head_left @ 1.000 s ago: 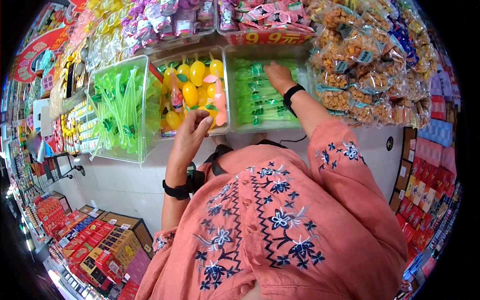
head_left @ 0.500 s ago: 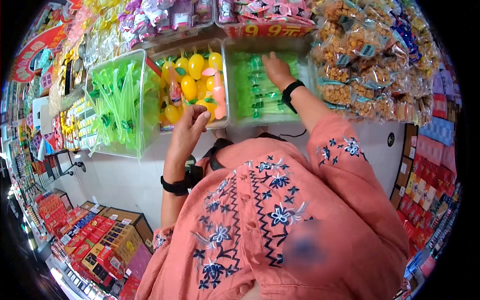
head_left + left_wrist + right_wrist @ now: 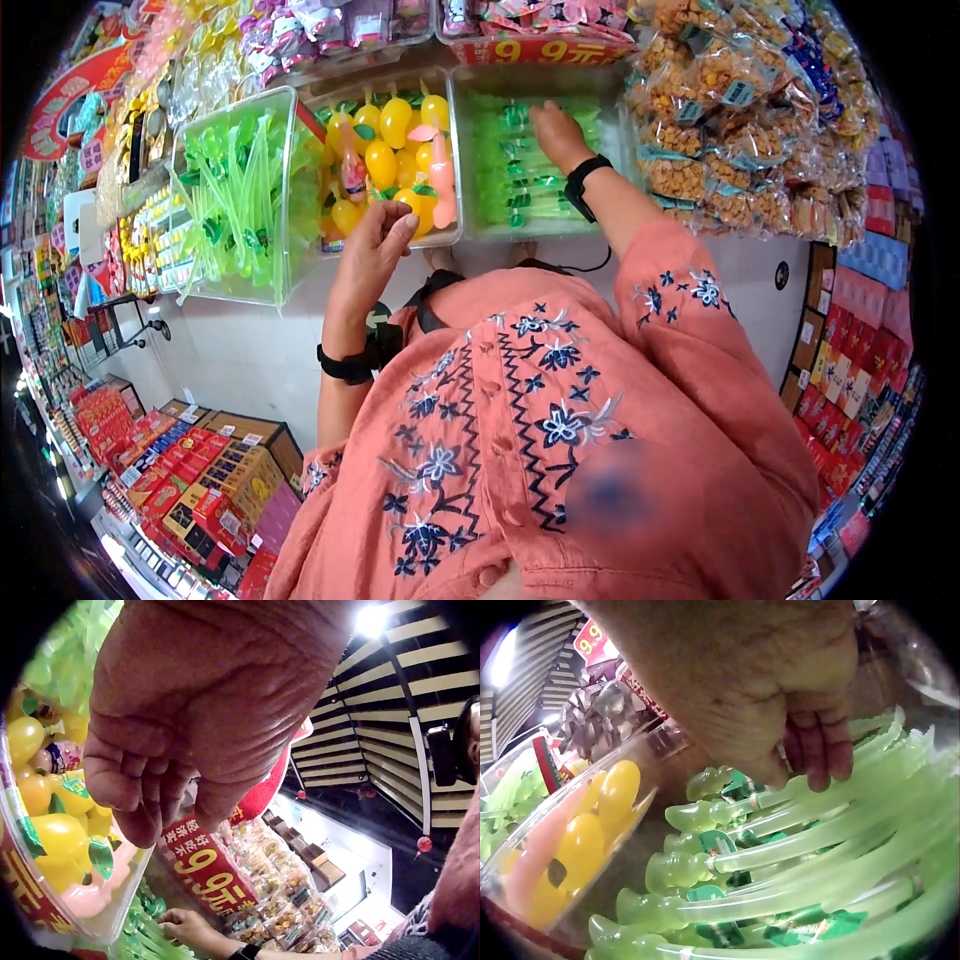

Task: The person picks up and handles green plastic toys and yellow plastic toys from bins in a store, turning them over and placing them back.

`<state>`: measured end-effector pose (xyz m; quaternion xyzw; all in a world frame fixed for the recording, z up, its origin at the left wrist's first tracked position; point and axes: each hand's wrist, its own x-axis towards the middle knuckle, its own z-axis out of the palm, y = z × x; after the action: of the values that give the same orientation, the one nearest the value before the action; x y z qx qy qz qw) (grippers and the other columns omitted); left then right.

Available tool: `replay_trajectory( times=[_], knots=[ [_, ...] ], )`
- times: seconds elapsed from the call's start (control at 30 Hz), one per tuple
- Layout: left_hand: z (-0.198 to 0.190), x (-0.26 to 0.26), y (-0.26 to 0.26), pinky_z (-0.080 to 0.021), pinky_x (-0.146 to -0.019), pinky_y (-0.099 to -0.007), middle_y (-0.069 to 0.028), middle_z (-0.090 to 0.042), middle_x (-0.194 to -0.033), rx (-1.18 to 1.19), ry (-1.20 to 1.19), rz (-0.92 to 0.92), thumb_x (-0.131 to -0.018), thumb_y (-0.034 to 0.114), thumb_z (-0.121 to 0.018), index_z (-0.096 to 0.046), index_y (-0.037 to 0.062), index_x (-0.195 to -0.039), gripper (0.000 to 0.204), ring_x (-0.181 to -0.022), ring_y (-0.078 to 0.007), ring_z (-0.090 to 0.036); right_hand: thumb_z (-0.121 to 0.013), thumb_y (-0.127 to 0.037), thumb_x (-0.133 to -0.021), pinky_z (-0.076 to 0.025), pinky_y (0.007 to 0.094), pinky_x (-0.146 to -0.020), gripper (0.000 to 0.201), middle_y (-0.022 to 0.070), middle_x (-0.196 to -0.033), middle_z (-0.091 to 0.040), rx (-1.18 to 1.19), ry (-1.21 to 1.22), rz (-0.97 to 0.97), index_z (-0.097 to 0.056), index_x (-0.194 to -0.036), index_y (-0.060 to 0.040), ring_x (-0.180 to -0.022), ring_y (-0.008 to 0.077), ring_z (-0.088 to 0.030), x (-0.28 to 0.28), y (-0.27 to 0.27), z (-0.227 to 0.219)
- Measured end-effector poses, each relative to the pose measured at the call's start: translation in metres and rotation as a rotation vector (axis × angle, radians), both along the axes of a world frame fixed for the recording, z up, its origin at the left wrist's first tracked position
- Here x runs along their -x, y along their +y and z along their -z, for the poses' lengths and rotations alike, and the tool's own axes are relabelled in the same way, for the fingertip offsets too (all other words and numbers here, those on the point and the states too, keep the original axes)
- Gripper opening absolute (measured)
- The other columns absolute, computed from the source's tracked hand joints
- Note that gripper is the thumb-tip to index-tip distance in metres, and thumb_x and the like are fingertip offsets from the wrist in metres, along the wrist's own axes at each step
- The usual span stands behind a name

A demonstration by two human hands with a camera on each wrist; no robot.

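Observation:
In the head view, my right hand (image 3: 562, 135) reaches into a clear bin (image 3: 545, 238) toward the far end of a row of long green translucent tubes (image 3: 510, 190). Bulbous ends and green labels show on the tubes. The right wrist view has the thumb and curled fingers of that hand at one green tube (image 3: 754, 804), pinching it from above. My left hand (image 3: 378, 245) hangs before the neighbouring bin of yellow mango-shaped packs (image 3: 395, 120), its fingers loosely curled and nothing in them.
A tilted clear bin (image 3: 290, 200) of long green tubes stands at the left. Bagged brown snacks (image 3: 690, 110) are heaped on the right. Behind the bins runs a red price sign (image 3: 540, 50) under pink packets. Red boxes (image 3: 190, 470) are stacked at the lower left.
The bins have shifted slightly up in the head view. My right hand stays at the far part of the green row, and my left hand stays before the yellow packs.

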<state>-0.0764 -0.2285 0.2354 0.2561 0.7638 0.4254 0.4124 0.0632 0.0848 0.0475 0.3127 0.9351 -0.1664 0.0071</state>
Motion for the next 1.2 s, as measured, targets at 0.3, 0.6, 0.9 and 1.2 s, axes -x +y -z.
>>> replay_trajectory(
  times=[0.3, 0.6, 0.9, 1.2],
  knots=[
    [-0.006, 0.005, -0.01, -0.048, -0.064, -0.0246, -0.0024, -0.06, -0.087, 0.027, 0.02, 0.022, -0.099, 0.021, -0.061, -0.058, -0.0008, -0.109, 0.025, -0.072, -0.0095, -0.054, -0.052, -0.002, -0.091, -0.054, 0.0513, -0.086, 0.02, 0.0237, -0.116, -0.059, 0.018, -0.075, 0.0, -0.063, -0.108, 0.0005, -0.102, 0.0415, -0.063, 0.009, -0.004, 0.002],
    [-0.006, 0.012, -0.02, -0.047, -0.063, -0.0242, -0.0012, -0.06, -0.088, 0.036, 0.001, 0.008, -0.099, 0.024, -0.061, -0.059, 0.0004, -0.111, 0.027, -0.073, -0.0093, -0.055, -0.051, 0.0, -0.09, -0.051, 0.0529, -0.092, 0.021, 0.0265, -0.119, -0.06, 0.033, 0.015, -0.007, -0.062, -0.108, 0.0024, -0.112, 0.0433, -0.059, 0.018, -0.001, 0.027],
    [-0.028, 0.034, -0.035, -0.046, -0.063, -0.0232, -0.0008, -0.061, -0.091, -0.065, 0.103, -0.066, -0.1, 0.026, -0.06, -0.06, 0.0012, -0.114, 0.029, -0.075, -0.0087, -0.056, -0.053, -0.008, -0.086, -0.051, 0.047, -0.077, 0.014, 0.0251, -0.094, -0.064, 0.101, 0.376, 0.038, -0.062, -0.094, -0.0012, -0.09, 0.0425, -0.062, 0.011, 0.02, 0.018],
    [-0.073, 0.125, -0.087, -0.049, -0.067, -0.0243, -0.0018, -0.062, -0.089, -0.077, 0.463, -0.33, -0.1, 0.02, -0.06, -0.063, -0.0007, -0.108, 0.022, -0.074, -0.009, -0.056, -0.058, -0.018, -0.094, -0.05, 0.0291, -0.065, 0.02, 0.0051, -0.087, -0.065, 0.804, 0.489, 0.21, -0.062, -0.104, -0.0015, -0.076, 0.0133, -0.066, 0.055, -0.041, -0.14]
  ],
)
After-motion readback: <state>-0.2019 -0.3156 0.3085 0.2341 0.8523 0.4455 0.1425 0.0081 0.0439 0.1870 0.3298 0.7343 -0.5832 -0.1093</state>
